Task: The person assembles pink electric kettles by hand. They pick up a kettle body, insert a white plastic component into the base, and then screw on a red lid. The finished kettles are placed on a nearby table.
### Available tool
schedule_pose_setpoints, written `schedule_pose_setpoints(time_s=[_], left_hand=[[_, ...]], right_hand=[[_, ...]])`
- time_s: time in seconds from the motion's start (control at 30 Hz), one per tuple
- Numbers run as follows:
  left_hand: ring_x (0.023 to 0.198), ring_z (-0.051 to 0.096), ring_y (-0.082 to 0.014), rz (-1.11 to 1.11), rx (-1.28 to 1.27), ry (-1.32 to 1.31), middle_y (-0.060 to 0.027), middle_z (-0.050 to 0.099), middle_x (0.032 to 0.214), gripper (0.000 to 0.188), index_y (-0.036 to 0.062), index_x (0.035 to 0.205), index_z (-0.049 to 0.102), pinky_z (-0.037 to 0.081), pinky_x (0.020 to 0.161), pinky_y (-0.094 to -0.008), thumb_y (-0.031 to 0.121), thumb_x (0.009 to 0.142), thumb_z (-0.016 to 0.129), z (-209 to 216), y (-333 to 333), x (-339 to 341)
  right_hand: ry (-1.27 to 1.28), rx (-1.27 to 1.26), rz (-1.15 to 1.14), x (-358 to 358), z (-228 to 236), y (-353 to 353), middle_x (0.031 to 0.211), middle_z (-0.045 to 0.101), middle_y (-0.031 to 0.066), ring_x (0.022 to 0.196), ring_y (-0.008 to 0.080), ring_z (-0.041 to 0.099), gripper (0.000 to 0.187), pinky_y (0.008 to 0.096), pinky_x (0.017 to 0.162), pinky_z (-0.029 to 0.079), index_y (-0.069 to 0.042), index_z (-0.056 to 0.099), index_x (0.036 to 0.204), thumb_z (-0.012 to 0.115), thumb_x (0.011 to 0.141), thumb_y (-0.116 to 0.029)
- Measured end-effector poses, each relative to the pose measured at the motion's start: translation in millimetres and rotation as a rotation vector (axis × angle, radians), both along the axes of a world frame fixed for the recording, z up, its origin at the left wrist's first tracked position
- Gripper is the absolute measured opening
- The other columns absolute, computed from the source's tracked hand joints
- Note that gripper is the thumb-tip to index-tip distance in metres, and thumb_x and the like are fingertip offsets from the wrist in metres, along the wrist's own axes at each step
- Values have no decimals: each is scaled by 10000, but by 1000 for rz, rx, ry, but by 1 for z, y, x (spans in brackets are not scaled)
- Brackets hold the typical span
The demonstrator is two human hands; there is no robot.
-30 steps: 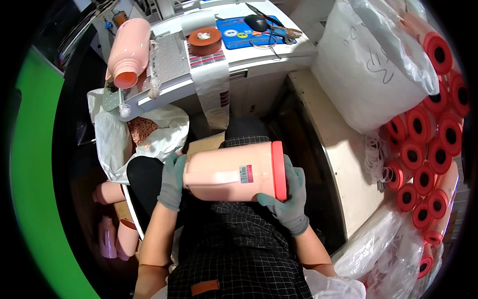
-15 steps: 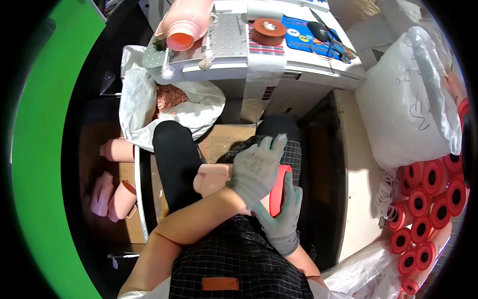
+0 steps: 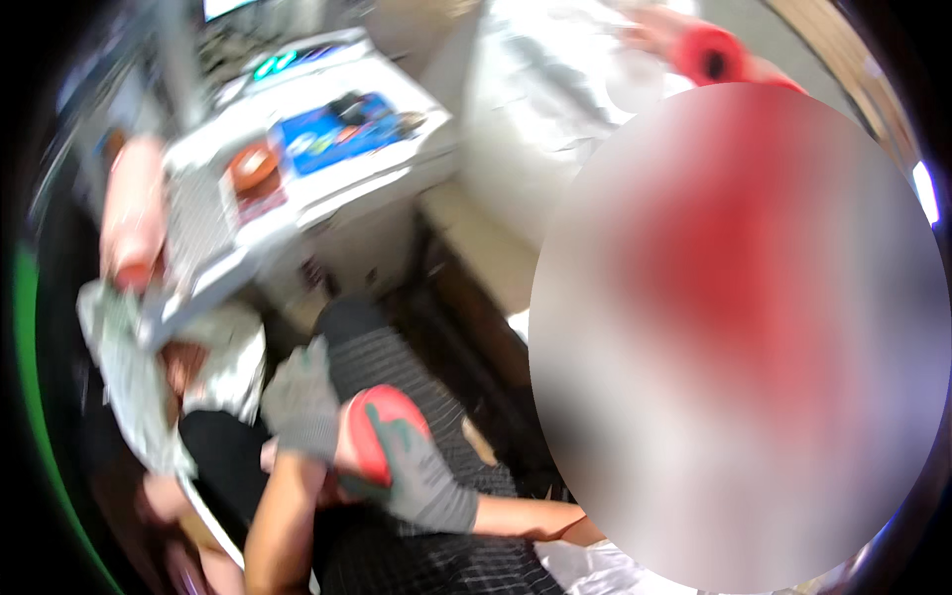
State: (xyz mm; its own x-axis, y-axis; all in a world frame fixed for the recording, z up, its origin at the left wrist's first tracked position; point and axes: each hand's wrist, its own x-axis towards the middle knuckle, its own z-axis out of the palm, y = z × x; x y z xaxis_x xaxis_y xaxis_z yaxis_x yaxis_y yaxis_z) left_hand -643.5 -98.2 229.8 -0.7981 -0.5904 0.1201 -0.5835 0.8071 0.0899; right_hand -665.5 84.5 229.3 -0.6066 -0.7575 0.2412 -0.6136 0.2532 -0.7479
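Across my lap lies a pink bottle (image 3: 346,443) with a round red base (image 3: 389,405) at its right end. My left hand (image 3: 301,399), in a grey glove, is wrapped over the bottle's body, hiding most of it. On the red base, my right hand (image 3: 428,480) presses with its gloved fingers curved over the face and rim. Motion smears both hands somewhat. Another pink bottle (image 3: 135,203) rests on the left end of the white workbench (image 3: 347,203).
An orange-brown tape roll (image 3: 254,167) and a blue mat (image 3: 337,129) lie on the workbench. Below its left end hangs an open white bag (image 3: 119,367) with pinkish contents. A large white bag (image 3: 521,89) stands beyond my right knee. A blurred oval covers the right side.
My view has swung to the right, so the workbench and lap now sit further left. Both hands stay on the bottle, the right now spread further across the red base's face.
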Motion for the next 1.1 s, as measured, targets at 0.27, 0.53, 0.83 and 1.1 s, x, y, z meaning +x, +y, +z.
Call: schedule_pose_setpoints(time_s=[0.27, 0.53, 0.83, 1.1], left_hand=[[1068, 641, -361, -133, -169, 171, -137, 673, 1169, 359, 80, 1217, 652, 500, 908, -472, 102, 868, 575, 28, 14, 10], [1113, 613, -363, -439, -376, 885, -207, 598, 1271, 403, -72, 1284, 590, 541, 936, -449, 202, 1005, 685, 110, 20, 60], [1150, 616, -414, -471, -173, 636, -204, 691, 1160, 216, 17, 1162, 700, 515, 978, -519, 146, 989, 703, 40, 19, 72], [1136, 623, -404, -313, 129, 621, -192, 692, 1191, 214, 9, 1162, 689, 485, 1003, -498, 148, 1000, 668, 77, 54, 61]], right_hand=[[-181, 107, -13, -14, 5, 4, 1371, 511, 269, 1237, 398, 551, 971, 482, 1051, 468, 35, 345, 1569, 840, 841, -375], [-84, -392, -884, -93, 148, 187, 1464, 464, 194, 1303, 281, 521, 823, 455, 1122, 438, -14, 319, 1567, 737, 954, -370], [1781, -333, -1372, -338, 287, 342, 1301, 551, 240, 1216, 443, 529, 873, 504, 1058, 424, 25, 414, 1504, 867, 841, -318], [1146, 272, -1617, -425, 231, 338, 1186, 591, 147, 1087, 368, 606, 772, 506, 921, 500, -230, 482, 1515, 781, 818, -376]])
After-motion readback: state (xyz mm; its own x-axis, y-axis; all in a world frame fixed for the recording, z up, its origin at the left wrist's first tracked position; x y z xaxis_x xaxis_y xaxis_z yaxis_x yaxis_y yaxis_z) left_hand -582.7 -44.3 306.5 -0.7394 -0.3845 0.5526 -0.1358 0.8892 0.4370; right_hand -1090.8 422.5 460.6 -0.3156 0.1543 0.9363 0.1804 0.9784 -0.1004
